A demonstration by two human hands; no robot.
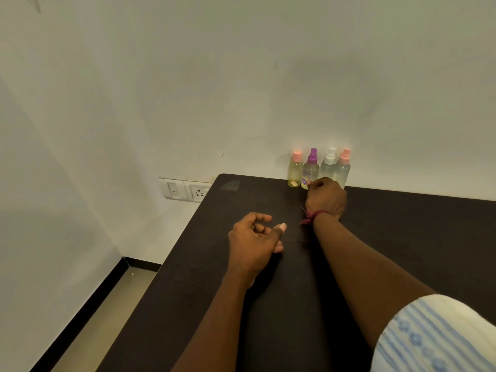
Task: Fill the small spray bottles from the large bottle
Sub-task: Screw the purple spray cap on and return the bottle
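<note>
Several small clear spray bottles stand in a row against the wall at the table's far edge: a pink-capped one with yellowish liquid [295,170], a purple-topped one [311,167], a white-topped one [328,163] and a pink-topped one [344,165]. My right hand [326,197] rests on the table right in front of them, fingers curled shut. Its fingertips are by the purple bottle's base, and it hides the lower part of the two right bottles. My left hand [255,237] hovers nearer to me, fingers loosely curled and apart, holding nothing. No large bottle is in view.
The dark table [402,237] runs up to the white wall. Its left edge drops to a floor strip with a black skirting [88,304]. A switch and socket plate [188,190] sits on the wall beside the table's far left corner.
</note>
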